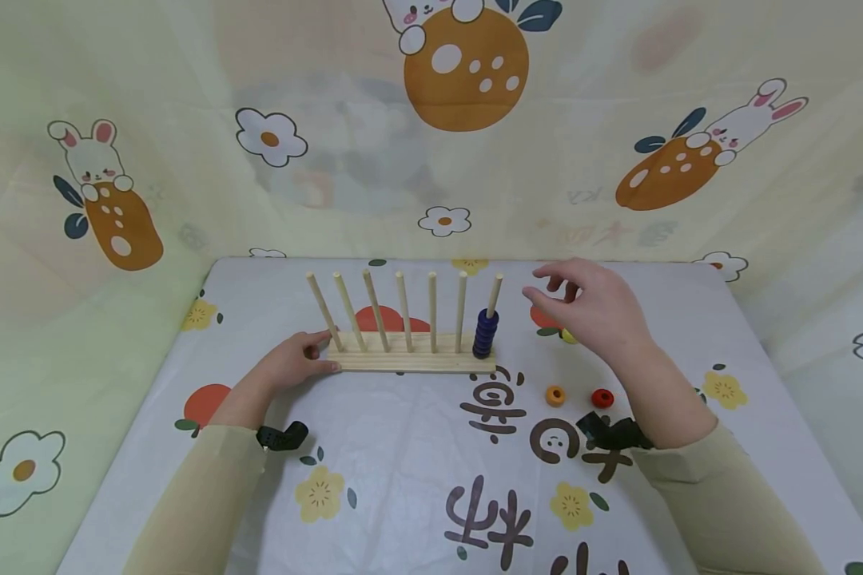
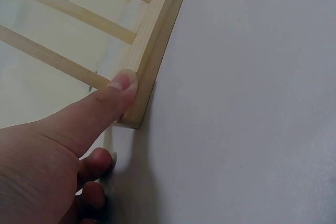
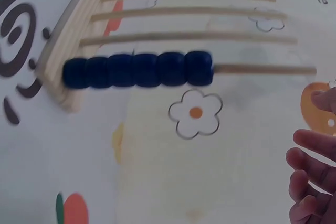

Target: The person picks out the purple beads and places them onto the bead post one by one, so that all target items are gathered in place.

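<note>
A pale wooden peg rack point(image 1: 411, 363) stands on the table with a row of upright pegs. Several dark blue beads point(image 1: 485, 334) are stacked on its rightmost peg, whose upper part is bare; the other pegs carry nothing. My left hand point(image 1: 298, 361) holds the left end of the base, its thumb point(image 2: 124, 81) along the front edge. To the right of the beaded peg, my right hand point(image 1: 595, 307) is raised with fingers apart and loosely bent, nothing between them. In the right wrist view the fingertips point(image 3: 304, 139) are beyond the tip of that peg.
An orange bead point(image 1: 555, 395) and a red bead point(image 1: 602, 398) lie on the table in front of the rack, to the right, near my right wrist. A printed cloth point(image 1: 395, 447) covers the table. Behind it hangs a patterned curtain point(image 1: 345, 200).
</note>
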### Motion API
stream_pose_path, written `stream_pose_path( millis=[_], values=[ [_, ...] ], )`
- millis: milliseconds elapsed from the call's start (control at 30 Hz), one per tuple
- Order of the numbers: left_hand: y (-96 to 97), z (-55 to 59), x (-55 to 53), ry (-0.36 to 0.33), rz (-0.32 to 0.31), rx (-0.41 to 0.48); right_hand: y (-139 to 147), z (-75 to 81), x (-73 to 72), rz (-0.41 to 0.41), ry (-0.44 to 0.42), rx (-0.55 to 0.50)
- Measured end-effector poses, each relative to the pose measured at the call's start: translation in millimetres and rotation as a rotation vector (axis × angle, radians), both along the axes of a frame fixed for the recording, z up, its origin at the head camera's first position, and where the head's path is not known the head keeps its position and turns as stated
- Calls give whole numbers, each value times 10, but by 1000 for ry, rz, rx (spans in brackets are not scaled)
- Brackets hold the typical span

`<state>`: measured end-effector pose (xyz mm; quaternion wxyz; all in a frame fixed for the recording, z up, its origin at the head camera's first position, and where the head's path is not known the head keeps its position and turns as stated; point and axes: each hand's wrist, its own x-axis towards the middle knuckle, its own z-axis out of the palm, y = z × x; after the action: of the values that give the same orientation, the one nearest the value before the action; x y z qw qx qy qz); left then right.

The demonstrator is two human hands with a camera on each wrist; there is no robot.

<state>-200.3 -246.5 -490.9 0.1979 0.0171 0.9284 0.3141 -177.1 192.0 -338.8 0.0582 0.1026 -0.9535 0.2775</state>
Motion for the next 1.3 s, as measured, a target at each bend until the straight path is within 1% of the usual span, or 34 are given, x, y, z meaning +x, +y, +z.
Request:
stream_pose_path(
  millis=[167, 333, 433, 633, 867, 1067, 1300],
  values=[
    [11, 15, 3, -4, 2, -5, 166, -61, -8, 1, -29, 22],
    [14, 14, 3, -5, 0, -10, 357, -153, -11, -8, -68, 75],
    [8, 5, 5, -3, 2, -9, 474, -221, -15, -19, -84, 105],
    [2, -20, -2, -2, 5, -14, 733, -359, -30, -46, -119, 133],
    [11, -16, 11, -7, 12, -21, 1026, -556, -61, -94, -189, 173],
    [4, 3, 30, -7, 6, -22, 1210, -682, -54, -128, -227, 199],
    [14, -3, 23, 2, 3, -22, 1372, -785, -67, -134, -270, 221]
  ],
)
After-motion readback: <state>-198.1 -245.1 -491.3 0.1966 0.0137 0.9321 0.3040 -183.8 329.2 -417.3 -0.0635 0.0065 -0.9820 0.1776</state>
